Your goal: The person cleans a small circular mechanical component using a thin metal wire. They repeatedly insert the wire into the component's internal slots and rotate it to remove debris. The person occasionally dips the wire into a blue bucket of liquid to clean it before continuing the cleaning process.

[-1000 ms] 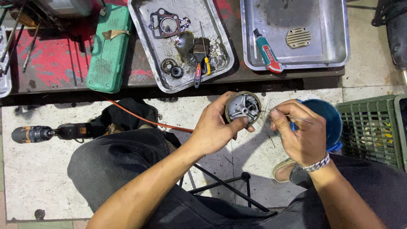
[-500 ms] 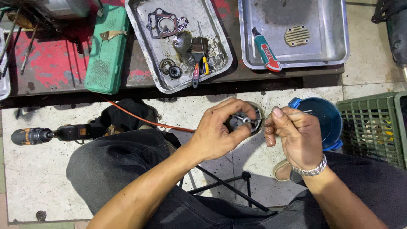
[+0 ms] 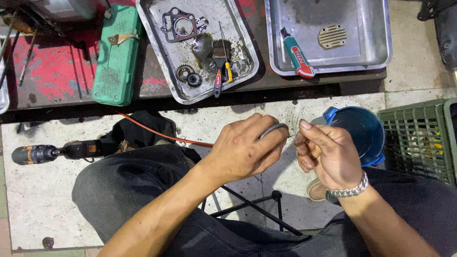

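Head cam: left hand [image 3: 243,150] has its fingers clamped round a round metal part [image 3: 273,129] over the lap, right hand [image 3: 328,154] pinches a thin wire [image 3: 291,135] beside it; teal-and-red tube [image 3: 296,53] lies in far right tray [image 3: 381,52]

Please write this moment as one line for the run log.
left hand: grips round metal part | right hand: pinches thin wire tool at part's edge | behind right hand: blue bucket

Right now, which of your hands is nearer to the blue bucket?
Right. The right hand is just beside the blue bucket, overlapping its near-left rim in this view. The left hand is farther left, wrapped around the round metal part.
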